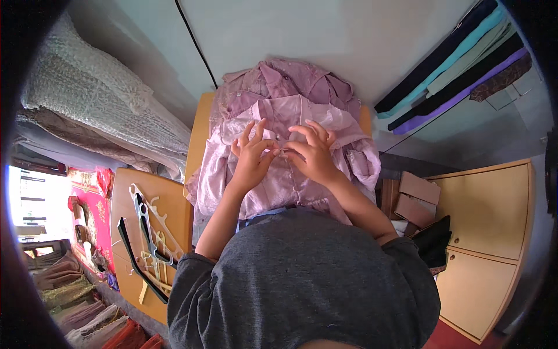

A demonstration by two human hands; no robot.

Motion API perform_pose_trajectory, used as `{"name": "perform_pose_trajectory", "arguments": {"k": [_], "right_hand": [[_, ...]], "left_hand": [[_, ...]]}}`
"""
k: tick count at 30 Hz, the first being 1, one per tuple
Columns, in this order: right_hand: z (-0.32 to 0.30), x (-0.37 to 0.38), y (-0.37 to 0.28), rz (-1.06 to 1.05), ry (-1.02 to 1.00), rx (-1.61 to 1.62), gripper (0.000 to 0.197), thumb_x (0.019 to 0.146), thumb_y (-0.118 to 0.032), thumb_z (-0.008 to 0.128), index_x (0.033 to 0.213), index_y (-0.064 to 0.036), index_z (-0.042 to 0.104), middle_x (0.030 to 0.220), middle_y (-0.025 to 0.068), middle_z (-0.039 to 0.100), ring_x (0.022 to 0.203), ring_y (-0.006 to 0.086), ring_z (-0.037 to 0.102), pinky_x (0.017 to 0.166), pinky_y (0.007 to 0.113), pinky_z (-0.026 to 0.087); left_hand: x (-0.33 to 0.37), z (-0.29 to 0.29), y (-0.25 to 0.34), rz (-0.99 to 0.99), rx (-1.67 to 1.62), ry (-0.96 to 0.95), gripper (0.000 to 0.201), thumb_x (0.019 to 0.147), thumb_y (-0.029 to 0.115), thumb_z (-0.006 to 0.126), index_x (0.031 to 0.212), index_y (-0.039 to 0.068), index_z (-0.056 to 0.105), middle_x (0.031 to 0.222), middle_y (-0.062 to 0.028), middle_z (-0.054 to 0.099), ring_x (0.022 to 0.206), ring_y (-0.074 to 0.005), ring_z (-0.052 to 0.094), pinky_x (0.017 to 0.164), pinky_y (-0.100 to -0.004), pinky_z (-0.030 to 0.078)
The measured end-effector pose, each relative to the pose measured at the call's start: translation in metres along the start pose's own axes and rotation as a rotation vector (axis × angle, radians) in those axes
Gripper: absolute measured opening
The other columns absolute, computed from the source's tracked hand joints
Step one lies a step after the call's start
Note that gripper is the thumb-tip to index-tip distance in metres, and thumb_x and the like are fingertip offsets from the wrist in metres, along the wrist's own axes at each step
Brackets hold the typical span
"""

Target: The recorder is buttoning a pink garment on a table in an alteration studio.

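On the wooden desk (200, 125) lies a pale lilac buttoned shirt (279, 180), sheer and crumpled. Both hands, left (251, 156) and right (314, 152), pinch its button placket at the middle, fingertips meeting. Clothes hangers (148, 232) lie left; cardboard boxes (414, 198) right.

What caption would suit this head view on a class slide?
Both hands, left hand and right hand, pinch the button placket of a lilac blouse spread on a wooden table.

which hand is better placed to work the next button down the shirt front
Likely the right hand: it lies directly over the button row of the pale lilac sheer shirt, fingertips at the placket. The left hand sits slightly aside.
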State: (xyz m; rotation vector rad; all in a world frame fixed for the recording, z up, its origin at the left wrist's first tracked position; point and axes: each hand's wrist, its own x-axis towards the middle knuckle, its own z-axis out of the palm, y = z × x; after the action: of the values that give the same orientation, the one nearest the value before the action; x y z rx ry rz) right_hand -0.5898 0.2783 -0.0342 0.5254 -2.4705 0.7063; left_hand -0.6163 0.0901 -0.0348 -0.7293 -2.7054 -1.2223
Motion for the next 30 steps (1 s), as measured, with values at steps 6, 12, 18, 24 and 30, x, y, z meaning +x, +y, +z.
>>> {"name": "perform_pose_trajectory", "arguments": {"k": [6,12,18,24,30], "right_hand": [[0.005,-0.005,-0.001,-0.016,-0.010,0.022,0.013,0.074,-0.026,0.069,0.084,-0.0185,0.066,0.116,-0.0016,0.050,0.119,0.0256,0.038,0.091,0.052,0.019],[0.012,-0.007,-0.003,-0.018,0.079,0.075,0.014,0.076,-0.023,0.067,0.089,-0.0169,0.063,0.113,-0.0001,0.051,0.117,0.0249,0.039,0.090,0.051,0.020],[0.015,-0.010,-0.005,-0.003,0.109,-0.027,0.015,0.081,-0.026,0.062,0.092,-0.0159,0.061,0.110,0.0005,0.051,0.116,0.0245,0.040,0.090,0.050,0.019],[0.015,-0.011,-0.011,-0.019,0.120,-0.025,0.013,0.081,-0.025,0.062,0.090,-0.0145,0.063,0.107,0.0009,0.053,0.114,0.0257,0.041,0.091,0.050,0.019],[0.021,-0.009,-0.021,0.112,0.199,0.155,0.010,0.080,-0.018,0.063,0.087,-0.0109,0.064,0.108,0.0031,0.053,0.119,0.0281,0.037,0.097,0.044,0.017]], "left_hand": [[-0.001,-0.004,0.000,0.004,0.048,-0.010,0.011,0.081,0.019,0.064,0.090,0.014,0.065,0.142,-0.0120,0.038,0.136,-0.0318,0.022,0.102,-0.0551,0.008],[0.001,-0.002,0.003,0.040,0.081,-0.015,0.010,0.081,0.017,0.062,0.090,0.013,0.064,0.140,-0.0129,0.040,0.134,-0.0322,0.024,0.101,-0.0549,0.009],[0.002,0.006,0.011,0.076,0.034,0.096,0.008,0.083,0.014,0.059,0.090,0.012,0.062,0.138,-0.0125,0.044,0.133,-0.0319,0.027,0.099,-0.0540,0.012],[-0.004,0.009,0.011,0.062,0.010,0.111,0.010,0.083,0.012,0.059,0.093,0.011,0.061,0.137,-0.0129,0.045,0.132,-0.0327,0.028,0.100,-0.0513,0.013],[-0.011,0.019,0.018,0.039,0.047,0.242,0.010,0.081,0.011,0.059,0.091,0.010,0.060,0.135,-0.0142,0.047,0.132,-0.0327,0.029,0.101,-0.0469,0.015]]}}
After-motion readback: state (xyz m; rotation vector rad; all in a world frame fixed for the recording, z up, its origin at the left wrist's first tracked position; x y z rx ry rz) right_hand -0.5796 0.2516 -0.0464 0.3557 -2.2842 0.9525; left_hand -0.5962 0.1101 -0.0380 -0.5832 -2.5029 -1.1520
